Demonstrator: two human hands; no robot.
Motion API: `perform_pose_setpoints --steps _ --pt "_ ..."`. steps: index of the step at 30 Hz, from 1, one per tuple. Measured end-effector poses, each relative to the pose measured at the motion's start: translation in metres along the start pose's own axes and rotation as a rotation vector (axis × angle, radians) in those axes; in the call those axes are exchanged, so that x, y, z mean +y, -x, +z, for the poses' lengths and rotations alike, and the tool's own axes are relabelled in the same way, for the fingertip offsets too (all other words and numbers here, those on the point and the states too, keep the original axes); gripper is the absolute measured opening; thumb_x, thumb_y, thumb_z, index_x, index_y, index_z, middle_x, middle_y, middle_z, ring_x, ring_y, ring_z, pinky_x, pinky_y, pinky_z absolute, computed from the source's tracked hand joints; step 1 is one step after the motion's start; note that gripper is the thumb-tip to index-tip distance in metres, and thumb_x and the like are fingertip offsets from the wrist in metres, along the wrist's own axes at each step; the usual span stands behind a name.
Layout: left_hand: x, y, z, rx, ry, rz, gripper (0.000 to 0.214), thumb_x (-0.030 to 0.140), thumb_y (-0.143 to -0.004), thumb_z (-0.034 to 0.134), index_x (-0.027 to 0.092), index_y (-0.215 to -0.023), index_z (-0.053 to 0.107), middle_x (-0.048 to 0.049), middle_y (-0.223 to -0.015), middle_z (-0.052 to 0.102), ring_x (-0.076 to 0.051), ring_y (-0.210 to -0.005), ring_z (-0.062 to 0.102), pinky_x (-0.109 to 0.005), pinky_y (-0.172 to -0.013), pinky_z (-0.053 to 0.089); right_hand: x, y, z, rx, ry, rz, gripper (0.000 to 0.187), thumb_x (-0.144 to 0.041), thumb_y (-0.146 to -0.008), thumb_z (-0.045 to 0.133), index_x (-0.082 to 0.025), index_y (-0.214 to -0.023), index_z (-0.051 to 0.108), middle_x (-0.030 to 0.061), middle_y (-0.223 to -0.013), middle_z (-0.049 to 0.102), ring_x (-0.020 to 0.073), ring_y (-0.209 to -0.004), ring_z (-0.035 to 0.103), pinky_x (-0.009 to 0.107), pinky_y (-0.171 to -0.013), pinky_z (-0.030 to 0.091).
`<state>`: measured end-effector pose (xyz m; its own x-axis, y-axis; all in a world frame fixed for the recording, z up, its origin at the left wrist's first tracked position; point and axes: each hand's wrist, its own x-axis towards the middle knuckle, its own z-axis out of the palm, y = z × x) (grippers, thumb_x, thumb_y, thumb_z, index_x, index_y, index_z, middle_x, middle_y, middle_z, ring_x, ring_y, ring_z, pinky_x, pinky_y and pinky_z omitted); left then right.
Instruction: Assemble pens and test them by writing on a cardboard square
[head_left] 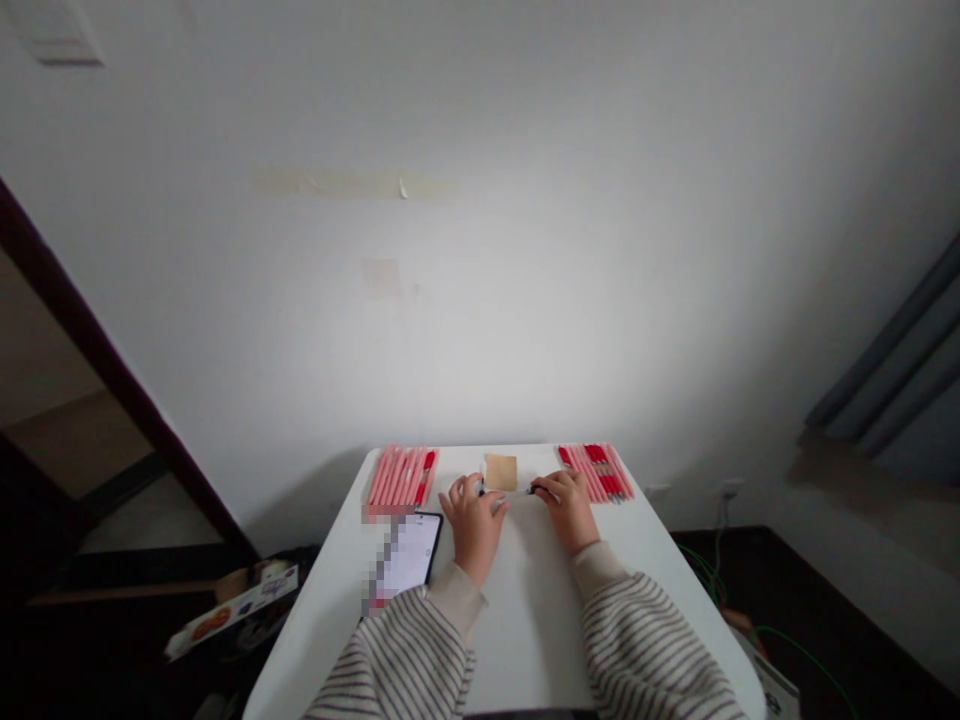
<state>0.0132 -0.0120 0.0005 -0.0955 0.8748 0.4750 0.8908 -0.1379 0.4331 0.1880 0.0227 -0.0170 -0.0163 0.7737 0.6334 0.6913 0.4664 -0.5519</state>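
Above the white table, both my hands are at a slim, pale pen-like stick (517, 492) with dark ends. My left hand (474, 525) is at its left end, thumb and index finger closed around the dark part, the other fingers raised. The right dark end is pinched by the fingertips of my right hand (571, 508). The fingers partly hide both ends, and the stick is too small to make out fully. Just behind it lies a tan square pad (502, 472), apart from my hands.
Several pink and red pens (401, 476) lie in a row at the back left. Another row of pink and red pens (598, 473) lies at the back right, beyond my right hand. A phone (414, 552) rests left of my left hand. Behind the table (525, 620) stands a wall.
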Motion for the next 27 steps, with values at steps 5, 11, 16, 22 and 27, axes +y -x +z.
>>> perform_pose_setpoints --steps 5,11,16,22,27 --pt "0.0003 -0.0004 0.001 -0.009 0.011 -0.019 0.013 0.027 -0.074 0.067 0.031 -0.085 0.073 -0.0047 -0.123 0.055 -0.029 -0.119 0.039 -0.066 -0.104 0.022 -0.0001 0.0007 0.0019 -0.026 0.029 -0.028 0.021 -0.034 -0.087 0.055 -0.029 -0.087 0.075 0.0055 -0.081 0.067 0.024 -0.089 0.048 0.039 -0.083 0.04" --pt "-0.0003 -0.0001 0.0026 -0.019 0.028 -0.026 0.012 0.027 -0.075 0.064 0.028 -0.083 0.073 -0.0064 -0.123 0.055 -0.029 -0.119 0.038 -0.067 -0.104 0.019 -0.0009 0.0017 0.0029 -0.051 0.069 -0.058 0.017 -0.03 -0.085 0.058 -0.032 -0.09 0.075 0.0048 -0.084 0.066 0.0236 -0.091 0.047 0.039 -0.083 0.04" --pt "0.0008 0.0005 0.0011 -0.023 0.044 -0.024 0.012 0.026 -0.075 0.065 0.03 -0.082 0.073 -0.0053 -0.122 0.056 -0.029 -0.118 0.038 -0.067 -0.103 0.019 -0.0024 0.0018 0.0033 -0.041 0.095 -0.083 0.017 -0.028 -0.084 0.06 -0.033 -0.092 0.074 0.0047 -0.088 0.066 0.0241 -0.094 0.048 0.039 -0.084 0.04" --pt "0.0002 0.0009 0.0022 -0.025 0.029 -0.025 0.011 0.027 -0.074 0.065 0.028 -0.082 0.073 -0.0058 -0.121 0.056 -0.029 -0.119 0.038 -0.065 -0.104 0.02 -0.0029 0.0018 0.0037 -0.035 0.102 -0.08 0.015 -0.028 -0.083 0.062 -0.032 -0.09 0.075 0.0048 -0.086 0.066 0.0238 -0.092 0.048 0.038 -0.083 0.04" --pt "0.0007 0.0004 0.0017 0.006 0.022 -0.014 0.011 0.025 -0.076 0.063 0.03 -0.08 0.072 -0.0035 -0.12 0.057 -0.028 -0.117 0.041 -0.063 -0.104 0.023 -0.0013 0.0016 0.0033 -0.053 0.087 -0.025 0.017 -0.031 -0.086 0.057 -0.031 -0.088 0.075 0.0044 -0.084 0.068 0.0244 -0.092 0.048 0.039 -0.083 0.038"
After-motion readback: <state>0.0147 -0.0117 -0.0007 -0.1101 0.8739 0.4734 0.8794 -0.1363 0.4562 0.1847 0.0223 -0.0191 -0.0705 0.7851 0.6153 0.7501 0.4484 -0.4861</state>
